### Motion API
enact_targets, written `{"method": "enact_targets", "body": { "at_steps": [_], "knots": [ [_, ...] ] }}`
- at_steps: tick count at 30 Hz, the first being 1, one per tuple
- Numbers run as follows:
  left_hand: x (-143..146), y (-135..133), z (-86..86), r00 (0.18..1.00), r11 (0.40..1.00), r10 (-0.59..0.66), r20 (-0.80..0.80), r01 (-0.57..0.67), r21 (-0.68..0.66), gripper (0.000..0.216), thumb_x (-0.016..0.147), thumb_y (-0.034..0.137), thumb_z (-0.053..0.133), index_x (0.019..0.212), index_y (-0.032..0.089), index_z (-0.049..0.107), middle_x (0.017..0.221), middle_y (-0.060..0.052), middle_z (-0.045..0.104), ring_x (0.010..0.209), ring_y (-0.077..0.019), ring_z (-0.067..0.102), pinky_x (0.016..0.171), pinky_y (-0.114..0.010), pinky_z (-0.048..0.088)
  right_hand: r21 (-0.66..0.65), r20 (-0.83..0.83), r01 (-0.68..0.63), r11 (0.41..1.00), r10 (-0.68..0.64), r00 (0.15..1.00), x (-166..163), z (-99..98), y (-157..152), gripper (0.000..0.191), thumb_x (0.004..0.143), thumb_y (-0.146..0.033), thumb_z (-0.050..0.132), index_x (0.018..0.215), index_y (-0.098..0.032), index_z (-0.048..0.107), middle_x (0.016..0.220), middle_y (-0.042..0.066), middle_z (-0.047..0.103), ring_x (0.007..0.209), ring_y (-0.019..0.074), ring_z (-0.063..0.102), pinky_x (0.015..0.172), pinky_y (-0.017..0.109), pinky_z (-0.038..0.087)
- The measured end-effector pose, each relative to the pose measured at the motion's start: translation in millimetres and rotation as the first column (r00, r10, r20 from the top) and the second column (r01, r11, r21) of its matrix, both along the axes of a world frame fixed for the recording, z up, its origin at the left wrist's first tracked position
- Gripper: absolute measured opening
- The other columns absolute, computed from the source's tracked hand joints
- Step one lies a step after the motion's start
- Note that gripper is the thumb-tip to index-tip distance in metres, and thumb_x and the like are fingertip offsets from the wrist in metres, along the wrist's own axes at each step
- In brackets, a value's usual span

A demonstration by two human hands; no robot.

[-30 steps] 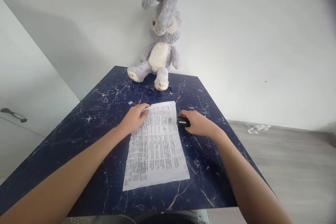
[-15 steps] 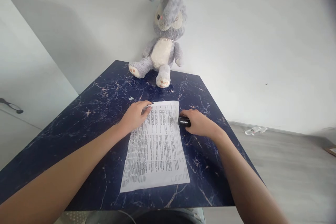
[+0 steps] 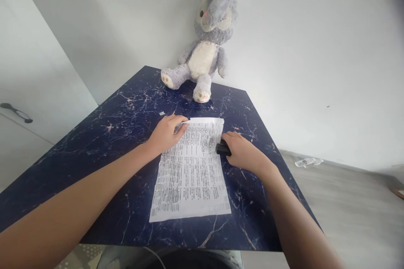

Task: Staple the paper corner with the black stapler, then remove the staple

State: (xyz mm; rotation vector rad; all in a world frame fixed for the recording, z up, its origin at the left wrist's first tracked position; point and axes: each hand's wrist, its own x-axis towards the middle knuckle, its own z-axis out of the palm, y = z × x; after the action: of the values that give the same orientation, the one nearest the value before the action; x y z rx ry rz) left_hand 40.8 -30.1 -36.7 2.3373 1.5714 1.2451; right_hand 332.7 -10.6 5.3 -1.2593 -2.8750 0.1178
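Note:
A printed sheet of paper (image 3: pixel 192 172) lies flat on a dark blue marbled table (image 3: pixel 120 134). My left hand (image 3: pixel 166 133) rests on the sheet's top left corner, fingers curled down onto the paper edge. My right hand (image 3: pixel 243 153) is closed round a small black object (image 3: pixel 222 149) that touches the sheet's right edge near the top. Most of the black object is hidden under my fingers.
A grey plush rabbit (image 3: pixel 206 38) sits at the table's far edge against the white wall. A tiny pale scrap (image 3: pixel 162 113) lies on the table left of my left hand. A clear plastic item (image 3: pixel 307 162) lies on the grey floor to the right. A white cabinet with a dark handle (image 3: pixel 15 112) stands left.
The view has shifted, so everything sits slightly further right and lower. My right hand with the black object has slid a little down along the paper's right edge. My left hand keeps its hold.

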Motion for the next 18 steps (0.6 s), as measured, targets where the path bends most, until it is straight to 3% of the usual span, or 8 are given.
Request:
{"method": "enact_targets", "body": {
  "at_steps": [4,7,11,13,16,18],
  "knots": [
    [0,-1,-0.5,0.999,0.998,-0.039,-0.013,0.039,0.047,0.021,0.102,0.029,0.052,0.111,0.019,0.068,0.103,-0.006,0.075,0.096,-0.0217,0.069,0.100,-0.046,0.052,-0.098,-0.061,0.003,0.995,-0.009,0.998,1,1.2,4,0.027,0.065,-0.003,0.053,0.084,-0.020,0.044,0.084,0.005,0.058,0.074,0.0196,0.051,0.063,0.032,0.031],
    [0,0,-1.2,0.999,0.997,-0.043,0.002,0.042,0.068,0.021,0.102,0.029,0.052,0.111,0.019,0.068,0.102,-0.006,0.075,0.095,-0.0215,0.069,0.099,-0.045,0.052,-0.179,-0.132,0.023,0.984,-0.047,0.990,1,3.3,4,0.035,0.069,-0.009,0.055,0.101,-0.020,0.047,0.080,0.003,0.059,0.068,0.0187,0.052,0.061,0.032,0.029],
    [0,0,-2.2,0.999,0.997,-0.051,0.019,0.049,0.066,0.021,0.102,0.029,0.053,0.112,0.019,0.068,0.101,-0.006,0.074,0.094,-0.0212,0.069,0.095,-0.043,0.053,-0.279,-0.206,0.030,0.960,-0.091,0.974,-3,3.7,4,0.057,0.072,-0.020,0.062,0.124,-0.017,0.039,0.080,0.003,0.060,0.064,0.0186,0.054,0.057,0.030,0.029],
    [1,-1,-2.5,0.998,0.996,-0.065,0.015,0.064,0.069,0.020,0.102,0.029,0.053,0.111,0.018,0.068,0.101,-0.006,0.074,0.094,-0.0212,0.069,0.093,-0.042,0.053,-0.267,-0.205,0.020,0.964,-0.077,0.976,-4,1.9,6,0.052,0.071,-0.020,0.063,0.119,-0.018,0.043,0.080,0.003,0.061,0.065,0.0186,0.054,0.057,0.030,0.030],
    [2,-1,-2.6,0.995,0.992,-0.099,-0.004,0.099,0.080,0.019,0.102,0.028,0.053,0.111,0.018,0.067,0.103,-0.006,0.075,0.094,-0.0212,0.068,0.090,-0.042,0.052,-0.201,-0.165,-0.020,0.979,-0.014,0.986,-6,-1.9,10,0.026,0.068,-0.018,0.061,0.090,-0.020,0.048,0.079,0.003,0.060,0.068,0.0180,0.054,0.059,0.030,0.031],
    [2,-1,-2.4,0.992,0.989,-0.122,-0.013,0.122,0.083,0.019,0.103,0.027,0.052,0.112,0.019,0.066,0.105,-0.006,0.075,0.095,-0.0212,0.068,0.089,-0.041,0.052,-0.182,-0.155,-0.011,0.983,-0.017,0.988,-6,-3.8,13,0.022,0.066,-0.017,0.062,0.079,-0.021,0.045,0.080,0.003,0.060,0.070,0.0182,0.055,0.060,0.030,0.033]
  ]
}}
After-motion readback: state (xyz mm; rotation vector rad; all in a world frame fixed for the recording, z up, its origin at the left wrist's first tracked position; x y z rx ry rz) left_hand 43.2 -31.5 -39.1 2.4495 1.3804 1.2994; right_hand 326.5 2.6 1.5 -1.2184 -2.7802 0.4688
